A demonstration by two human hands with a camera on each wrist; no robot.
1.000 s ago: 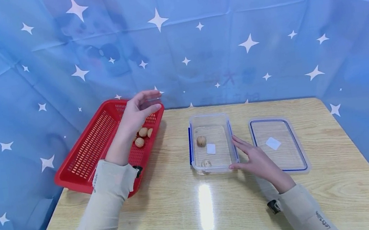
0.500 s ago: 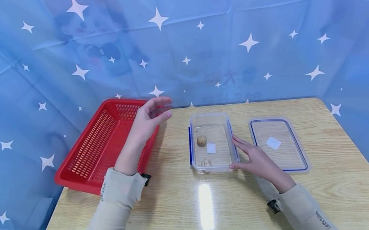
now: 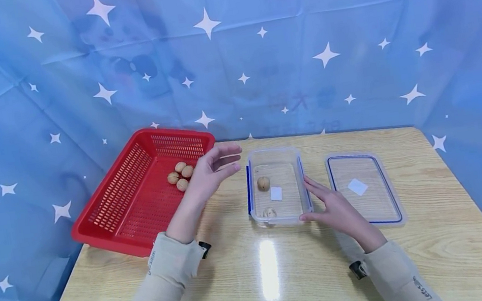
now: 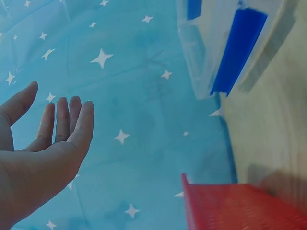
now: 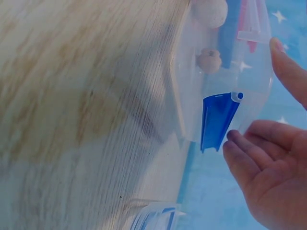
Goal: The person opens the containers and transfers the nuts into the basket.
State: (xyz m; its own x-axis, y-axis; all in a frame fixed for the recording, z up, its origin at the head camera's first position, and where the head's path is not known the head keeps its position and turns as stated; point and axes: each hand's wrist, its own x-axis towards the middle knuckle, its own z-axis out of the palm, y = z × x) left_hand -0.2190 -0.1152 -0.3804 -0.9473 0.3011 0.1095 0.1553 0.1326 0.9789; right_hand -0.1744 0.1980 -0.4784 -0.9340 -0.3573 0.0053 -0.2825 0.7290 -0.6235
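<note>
My left hand hovers above the gap between the red plastic basket and the clear food box. Its fingers are loosely bent, with nothing in them in the left wrist view. Several walnuts lie at the right side of the basket, partly behind the hand. In the box are two walnuts: one walnut at the left wall, another walnut near the front. My right hand rests on the box's right side, fingertips by the blue latch, thumb at the front corner.
A clear lid with a blue seal lies flat right of the box, partly behind the right hand and forearm. All of it stands on a wooden table. A blue star-patterned curtain hangs behind.
My left hand has moved right and towards me, from over the basket to near the box. More walnuts in the basket show now. The right hand and box stay in place.
</note>
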